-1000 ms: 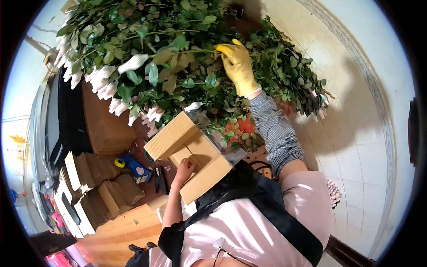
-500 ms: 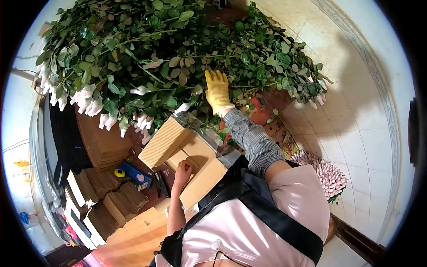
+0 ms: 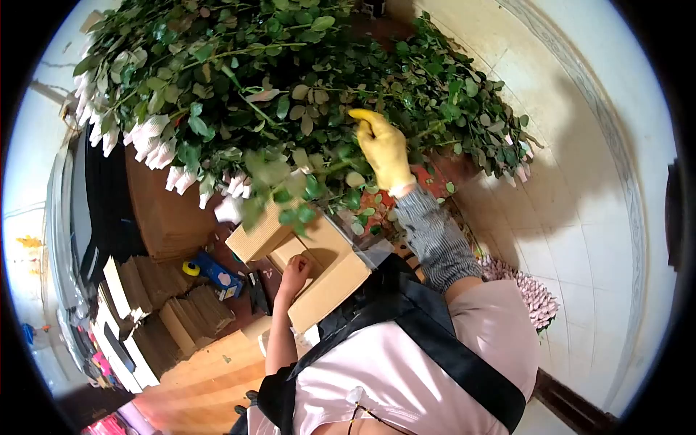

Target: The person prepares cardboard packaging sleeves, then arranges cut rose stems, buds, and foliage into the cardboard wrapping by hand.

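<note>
My right hand (image 3: 384, 148), in a yellow glove with a grey checked sleeve, is closed around the stem of a rose. That rose (image 3: 230, 210) extends to the left, its leaves blurred and its pale head above the cardboard stand. My bare left hand (image 3: 296, 272) is curled closed against the folded cardboard stand (image 3: 330, 286); what its fingers hold, if anything, is hidden. Beyond both hands lies a big heap of leafy roses (image 3: 290, 80), with pale netted heads (image 3: 154, 141) hanging along the left edge.
Left of the stand are stacks of cardboard pieces (image 3: 192, 319), a blue box (image 3: 220, 274) and a yellow roll (image 3: 191, 268). A bunch of pink roses (image 3: 533, 293) stands at the right by the tiled wall (image 3: 573, 196). A wooden surface (image 3: 210, 380) shows lower left.
My right hand, spread on the leaves before, has moved slightly right and closed around a stem. The rose now swings over the cardboard stand. My left hand stays at the stand.
</note>
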`<action>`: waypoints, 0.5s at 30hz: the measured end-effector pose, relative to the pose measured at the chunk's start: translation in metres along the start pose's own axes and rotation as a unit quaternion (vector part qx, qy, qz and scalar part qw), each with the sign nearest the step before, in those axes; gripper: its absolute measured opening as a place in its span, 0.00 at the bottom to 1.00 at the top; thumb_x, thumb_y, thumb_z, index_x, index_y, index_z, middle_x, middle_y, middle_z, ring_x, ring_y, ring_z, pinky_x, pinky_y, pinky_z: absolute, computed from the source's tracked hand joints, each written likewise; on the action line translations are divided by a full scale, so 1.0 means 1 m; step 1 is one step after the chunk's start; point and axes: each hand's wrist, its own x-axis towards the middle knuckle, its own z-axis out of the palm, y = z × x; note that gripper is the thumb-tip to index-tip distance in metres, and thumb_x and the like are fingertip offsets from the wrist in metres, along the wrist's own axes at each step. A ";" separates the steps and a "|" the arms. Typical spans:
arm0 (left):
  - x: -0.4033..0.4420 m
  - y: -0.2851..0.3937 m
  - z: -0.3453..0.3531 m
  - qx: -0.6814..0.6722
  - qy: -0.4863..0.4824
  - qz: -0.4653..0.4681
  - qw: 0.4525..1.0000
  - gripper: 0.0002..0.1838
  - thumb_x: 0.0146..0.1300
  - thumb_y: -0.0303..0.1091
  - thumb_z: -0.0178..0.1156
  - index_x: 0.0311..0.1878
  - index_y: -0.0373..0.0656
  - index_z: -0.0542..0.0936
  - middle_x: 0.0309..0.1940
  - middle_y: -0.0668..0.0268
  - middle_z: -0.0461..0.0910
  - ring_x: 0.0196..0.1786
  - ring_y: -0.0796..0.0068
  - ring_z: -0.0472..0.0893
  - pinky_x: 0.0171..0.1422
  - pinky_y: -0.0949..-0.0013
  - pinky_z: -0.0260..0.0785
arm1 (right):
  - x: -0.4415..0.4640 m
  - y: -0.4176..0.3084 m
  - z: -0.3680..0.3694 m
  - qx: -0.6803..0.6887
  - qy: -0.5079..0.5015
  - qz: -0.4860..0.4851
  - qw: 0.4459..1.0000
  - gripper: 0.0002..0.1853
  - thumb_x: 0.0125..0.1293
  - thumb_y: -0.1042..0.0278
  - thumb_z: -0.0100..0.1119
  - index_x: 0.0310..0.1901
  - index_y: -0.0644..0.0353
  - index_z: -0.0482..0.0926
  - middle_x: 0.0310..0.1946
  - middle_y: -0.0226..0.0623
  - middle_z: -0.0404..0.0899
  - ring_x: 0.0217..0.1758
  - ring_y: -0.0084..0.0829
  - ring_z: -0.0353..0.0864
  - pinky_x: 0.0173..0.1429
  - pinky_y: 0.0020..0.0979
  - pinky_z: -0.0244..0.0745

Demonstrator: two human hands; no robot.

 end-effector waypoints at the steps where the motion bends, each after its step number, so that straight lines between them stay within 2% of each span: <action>1: 0.002 -0.001 -0.002 -0.036 -0.013 -0.004 0.999 0.12 0.69 0.36 0.60 0.42 0.34 0.78 0.38 0.52 0.80 0.37 0.55 0.80 0.45 0.60 0.73 | -0.011 -0.002 -0.010 -0.026 -0.025 0.043 0.998 0.13 0.68 0.68 0.57 0.52 0.45 0.84 0.35 0.36 0.88 0.26 0.32 0.84 0.32 0.32 0.80; 2: 0.004 0.002 -0.009 -0.074 -0.046 -0.111 0.990 0.12 0.68 0.36 0.61 0.45 0.35 0.79 0.40 0.53 0.81 0.41 0.54 0.81 0.46 0.59 0.73 | -0.023 0.000 -0.016 -0.018 -0.029 0.034 0.999 0.13 0.68 0.68 0.57 0.52 0.44 0.84 0.32 0.36 0.86 0.24 0.32 0.83 0.30 0.33 0.78; 3: 0.009 -0.037 0.004 -0.187 0.004 -0.060 0.981 0.14 0.69 0.36 0.61 0.51 0.37 0.79 0.43 0.53 0.81 0.44 0.58 0.81 0.48 0.58 0.74 | -0.035 0.007 -0.019 -0.009 -0.034 0.024 0.999 0.13 0.68 0.67 0.57 0.52 0.43 0.84 0.29 0.36 0.85 0.22 0.33 0.82 0.28 0.34 0.77; 4: 0.000 -0.027 -0.013 -0.190 0.010 -0.062 0.980 0.14 0.69 0.36 0.61 0.51 0.37 0.79 0.43 0.53 0.81 0.44 0.58 0.81 0.48 0.58 0.74 | -0.050 0.029 -0.013 -0.040 -0.045 0.020 0.998 0.14 0.68 0.67 0.57 0.52 0.42 0.84 0.24 0.36 0.82 0.19 0.34 0.79 0.26 0.35 0.74; 5: -0.013 0.002 -0.040 -0.021 -0.047 -0.070 0.996 0.22 0.72 0.46 0.58 0.60 0.40 0.75 0.49 0.54 0.81 0.48 0.62 0.81 0.52 0.61 0.73 | -0.068 0.035 -0.012 -0.073 -0.047 0.015 0.996 0.14 0.66 0.68 0.60 0.52 0.43 0.84 0.21 0.38 0.81 0.17 0.34 0.77 0.25 0.36 0.73; 6: -0.009 0.004 -0.042 -0.158 -0.086 -0.109 0.978 0.28 0.72 0.54 0.53 0.64 0.41 0.73 0.54 0.56 0.79 0.53 0.64 0.79 0.56 0.62 0.72 | -0.085 0.047 -0.009 -0.120 -0.042 -0.019 0.992 0.14 0.65 0.68 0.61 0.51 0.45 0.84 0.21 0.38 0.81 0.18 0.35 0.77 0.25 0.37 0.73; 7: -0.005 0.006 -0.044 -0.299 -0.112 -0.160 0.934 0.34 0.73 0.61 0.48 0.68 0.41 0.71 0.59 0.58 0.78 0.57 0.65 0.77 0.59 0.63 0.71 | -0.102 0.064 -0.005 -0.168 -0.035 -0.053 0.984 0.13 0.64 0.69 0.62 0.50 0.48 0.84 0.21 0.39 0.81 0.18 0.35 0.77 0.25 0.38 0.73; 8: -0.001 0.008 -0.046 -0.414 -0.127 -0.217 0.875 0.40 0.74 0.69 0.43 0.72 0.42 0.69 0.64 0.59 0.76 0.62 0.66 0.76 0.62 0.64 0.70 | -0.118 0.090 0.002 -0.226 -0.037 -0.066 0.971 0.16 0.64 0.69 0.62 0.54 0.47 0.83 0.22 0.38 0.80 0.21 0.37 0.79 0.28 0.39 0.75; 9: 0.003 -0.002 -0.053 -0.404 -0.194 -0.193 0.873 0.43 0.74 0.71 0.39 0.72 0.40 0.69 0.66 0.60 0.75 0.65 0.66 0.74 0.64 0.64 0.70 | -0.134 0.122 0.010 -0.284 -0.039 -0.078 0.955 0.19 0.63 0.68 0.62 0.57 0.46 0.81 0.22 0.38 0.80 0.23 0.39 0.81 0.30 0.40 0.77; 10: 0.000 0.030 -0.058 -0.407 -0.159 -0.231 0.869 0.36 0.75 0.62 0.50 0.70 0.40 0.71 0.63 0.60 0.76 0.62 0.66 0.76 0.64 0.62 0.70 | -0.148 0.155 0.016 -0.238 -0.049 -0.086 0.966 0.21 0.62 0.69 0.63 0.58 0.47 0.80 0.23 0.38 0.81 0.23 0.41 0.80 0.31 0.41 0.78; 11: 0.000 0.029 -0.052 -0.406 -0.160 -0.230 0.870 0.36 0.75 0.62 0.50 0.70 0.40 0.71 0.63 0.60 0.76 0.62 0.66 0.76 0.64 0.62 0.70 | -0.160 0.175 0.023 -0.260 -0.075 -0.050 0.961 0.21 0.62 0.70 0.62 0.59 0.50 0.80 0.26 0.38 0.83 0.26 0.42 0.81 0.34 0.42 0.79; 13: -0.001 0.022 -0.041 -0.248 -0.188 -0.117 0.943 0.26 0.73 0.45 0.60 0.67 0.39 0.73 0.62 0.63 0.77 0.57 0.68 0.78 0.62 0.63 0.72 | -0.152 0.163 0.018 -0.307 -0.209 -0.007 0.928 0.21 0.64 0.68 0.62 0.60 0.53 0.79 0.31 0.40 0.85 0.30 0.41 0.84 0.36 0.40 0.80; 14: -0.004 0.025 -0.033 -0.228 -0.153 -0.102 0.956 0.24 0.64 0.28 0.64 0.64 0.41 0.76 0.58 0.59 0.80 0.52 0.60 0.81 0.61 0.60 0.73 | -0.150 0.161 0.015 -0.298 -0.201 -0.013 0.933 0.20 0.65 0.67 0.62 0.60 0.54 0.79 0.32 0.41 0.85 0.31 0.42 0.84 0.38 0.40 0.80; 15: -0.012 0.029 -0.028 -0.227 -0.163 -0.105 0.954 0.24 0.64 0.28 0.64 0.64 0.41 0.76 0.58 0.59 0.80 0.52 0.60 0.81 0.61 0.60 0.73 | -0.146 0.152 0.008 -0.291 -0.196 -0.016 0.936 0.20 0.66 0.66 0.62 0.60 0.55 0.79 0.32 0.42 0.85 0.33 0.42 0.85 0.40 0.40 0.80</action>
